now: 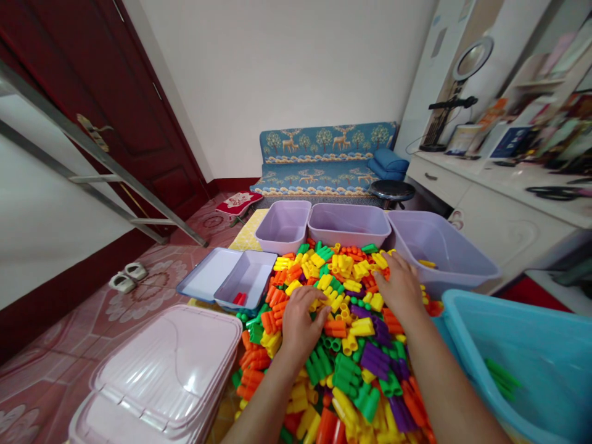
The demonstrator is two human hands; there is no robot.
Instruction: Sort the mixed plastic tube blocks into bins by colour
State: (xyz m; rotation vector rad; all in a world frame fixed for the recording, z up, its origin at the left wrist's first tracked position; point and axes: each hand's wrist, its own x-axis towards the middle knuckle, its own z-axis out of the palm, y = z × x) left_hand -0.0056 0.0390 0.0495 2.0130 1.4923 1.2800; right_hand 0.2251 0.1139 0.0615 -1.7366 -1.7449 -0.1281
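Note:
A heap of plastic building blocks (342,370), tube-shaped in yellow, orange, green and purple, covers the table in front of me. My left hand (301,320) rests over the heap's middle, thumb and fingers apart around yellow and orange blocks. Farther back on the right, my right hand (401,283) reaches over the heap's edge beside the right lilac bin (444,246). Its fingers are spread next to yellow blocks (380,260); the fingertips are partly hidden. One yellow block (426,263) lies inside that bin.
Two more lilac bins (283,227) line the back. A small open box (252,271) on the left holds red pieces. A turquoise tub (546,333) at right contains green blocks. Stacked pink lids (171,364) stand front left. Beyond are a sofa (324,166) and a ladder (92,151).

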